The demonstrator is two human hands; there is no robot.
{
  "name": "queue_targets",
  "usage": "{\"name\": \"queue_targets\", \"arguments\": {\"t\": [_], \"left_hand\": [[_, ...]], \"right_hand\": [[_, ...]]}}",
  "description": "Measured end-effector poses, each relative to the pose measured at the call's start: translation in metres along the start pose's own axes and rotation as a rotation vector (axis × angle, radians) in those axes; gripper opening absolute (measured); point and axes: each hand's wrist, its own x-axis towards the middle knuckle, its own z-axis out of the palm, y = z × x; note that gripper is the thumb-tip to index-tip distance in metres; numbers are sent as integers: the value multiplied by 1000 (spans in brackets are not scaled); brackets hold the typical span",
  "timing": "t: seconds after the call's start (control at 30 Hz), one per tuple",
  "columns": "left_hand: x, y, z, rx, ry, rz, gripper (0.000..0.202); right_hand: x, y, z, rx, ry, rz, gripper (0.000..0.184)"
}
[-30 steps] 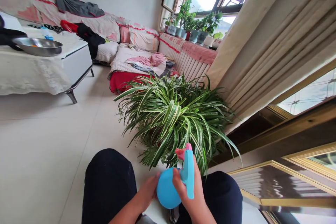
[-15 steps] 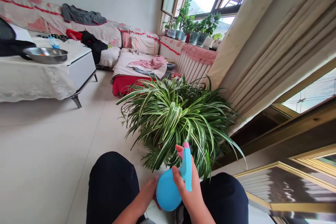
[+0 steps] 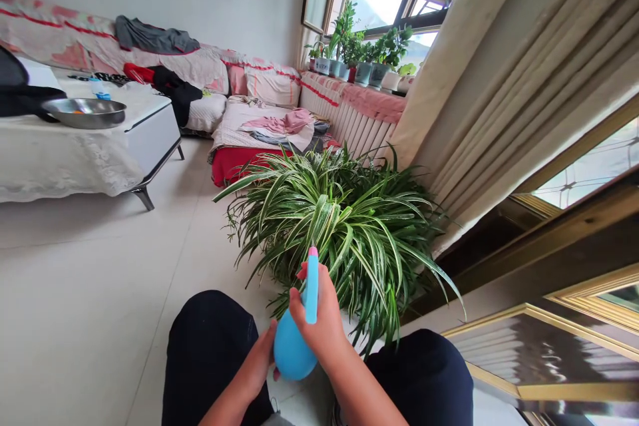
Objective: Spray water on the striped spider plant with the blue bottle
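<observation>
The right hand (image 3: 327, 329) is closed around the neck of a blue spray bottle (image 3: 290, 351). Its fingers (image 3: 298, 306) wrap over the front of the pump head, so the trigger is mostly hidden beneath them. The left hand (image 3: 259, 361) cups the round body of the bottle from the near side, curled against it, and seems to steady it more than carry it. The bottle sits low between the person's dark-clad knees (image 3: 214, 346), upright, with its pink tip (image 3: 313, 251) raised toward the spider plant (image 3: 344, 219) just beyond. The nearest drooping leaves hang close to the head, though I cannot tell whether any touch it. Judging by this grip and aim, the work in hand is misting the leaves, and the stage is one of lining up the nozzle rather than carrying or setting down. A squeeze from here would call for the right fingers to pull in while the left hand braces the round body so it does not roll or tip. The head would need to stay clear of the leaves so the spray spreads. The plant stands on the pale tiled floor (image 3: 100, 279), beside a long curtain (image 3: 499, 80) on the right.
</observation>
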Motion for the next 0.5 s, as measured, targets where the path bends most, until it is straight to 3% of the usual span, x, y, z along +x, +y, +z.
{"name": "queue_targets", "arguments": {"t": [0.1,0.23,0.37,0.5], "left_hand": [[2,11,-9,59,96,22,66],[1,29,-14,188,130,15,72],[-1,42,-9,268,129,5,72],[-1,41,4,308,135,-3,74]], "right_hand": [[4,-2,9,21,44,1,31],[4,-3,9,106,40,-6,42],[1,-2,3,143,32,-42,54],[-4,-1,-7,102,91,-32,43]]}}
